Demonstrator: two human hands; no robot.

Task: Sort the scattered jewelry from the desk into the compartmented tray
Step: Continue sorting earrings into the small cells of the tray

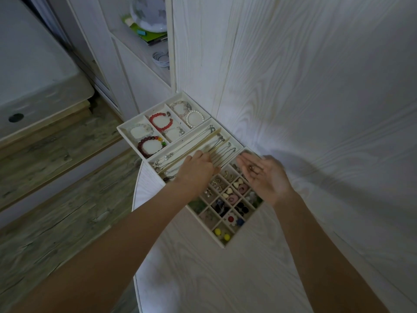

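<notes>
Here the right hand (pixel 262 175) lies palm up with its fingers loosely spread over the grid tray (pixel 228 241), and a small ring-like piece (pixel 251 168) rests loose on the palm. Just to its left, the left hand (pixel 198 170) reaches palm down, fingertips narrowed on the necklaces (pixel 222 150), whose chains run away toward the wall. Farther off sit the bracelets (pixel 160 122).
</notes>
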